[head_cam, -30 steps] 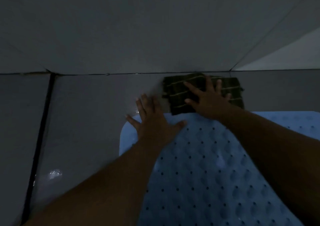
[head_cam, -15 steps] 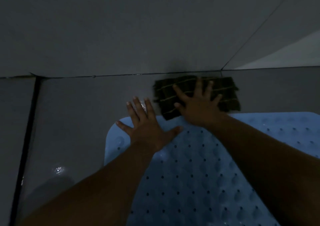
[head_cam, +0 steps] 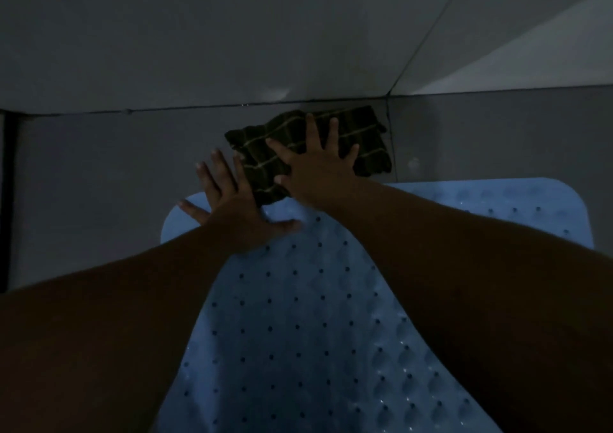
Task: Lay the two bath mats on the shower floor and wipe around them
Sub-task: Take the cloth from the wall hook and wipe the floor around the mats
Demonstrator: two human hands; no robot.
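A light blue bath mat with small holes lies flat on the grey shower floor, reaching from the bottom edge up to mid-frame. My left hand rests palm down, fingers spread, on the mat's far left corner, its fingertips over the mat edge onto the floor. A dark checked cloth lies on the floor just beyond the mat, against the wall. My right hand presses flat on this cloth with fingers spread. Only one mat is in view.
The grey tiled wall rises right behind the cloth, and meets a second wall at a corner on the right. A dark groove runs along the floor at the far left. The scene is dim.
My right hand has pushed the cloth a little to the right along the wall, and the cloth has turned slightly. My left hand has stayed on the mat's corner.
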